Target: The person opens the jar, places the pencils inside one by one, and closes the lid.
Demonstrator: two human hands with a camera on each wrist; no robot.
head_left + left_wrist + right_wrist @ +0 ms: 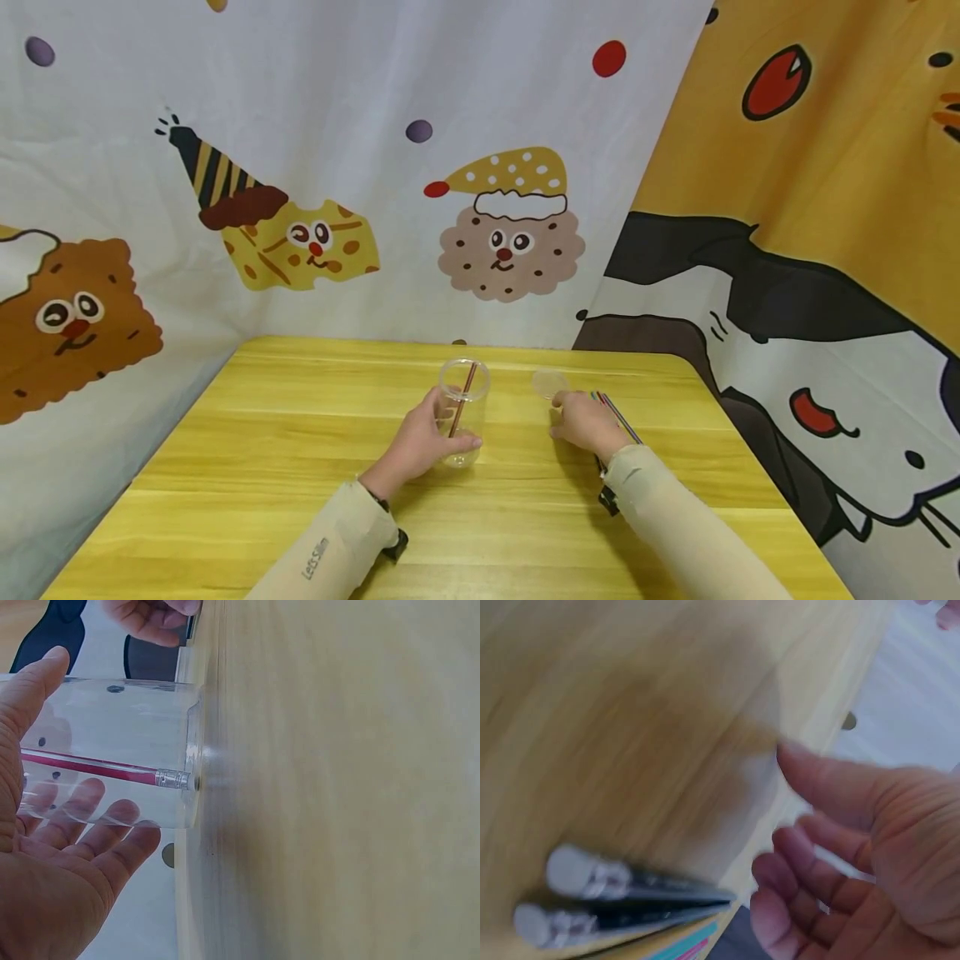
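Observation:
A clear plastic jar [471, 393] stands upright on the table, with one red pencil [105, 764] leaning inside it. The pencil's metal ferrule end is down at the jar's base in the left wrist view. My left hand [423, 437] holds the jar, thumb on the near side and fingers behind. Over to the right, my right hand [588, 421] hovers low beside several pencils [622, 418] lying on the table, thumb and fingers apart with nothing between them. Two dark pencils [630, 889] show pale eraser ends in the right wrist view.
Just beyond my right hand lies a flat, clear round disc [550, 382], like a lid. The wooden table [262, 467] ends at the back against a curtain [337, 100] printed with cartoon figures.

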